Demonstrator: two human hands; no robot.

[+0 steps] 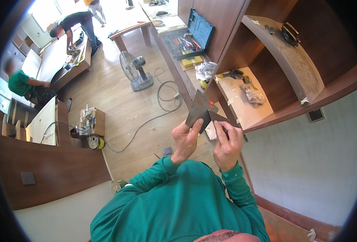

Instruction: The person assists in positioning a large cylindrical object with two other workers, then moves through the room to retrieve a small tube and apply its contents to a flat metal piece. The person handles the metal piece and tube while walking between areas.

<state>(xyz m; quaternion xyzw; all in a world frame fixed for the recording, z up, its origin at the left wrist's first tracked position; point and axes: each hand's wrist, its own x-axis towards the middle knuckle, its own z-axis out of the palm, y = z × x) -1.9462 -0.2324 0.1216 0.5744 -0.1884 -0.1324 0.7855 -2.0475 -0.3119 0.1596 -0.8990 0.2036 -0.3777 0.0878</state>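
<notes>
In front of my chest, my left hand (186, 139) grips a flat dark metal scraper (197, 108), thumb pressed on its face. A bit of orange-red paste (213, 106) shows at the right side of that blade. My right hand (228, 148) pinches a second dark scraper (222, 118), which tilts toward the first one. The two blades meet or overlap near the paste; whether they touch, I cannot tell. Both green sleeves reach in from below.
To the right stands brown shelving (281, 60) holding a brush (233, 74) and crumpled plastic (253, 94). Ahead are an open blue toolbox (200, 30), a floor fan (138, 72) and a looping cable (140, 127). Two people (79, 22) (21, 82) work at benches far left; another person (95, 8) stands behind.
</notes>
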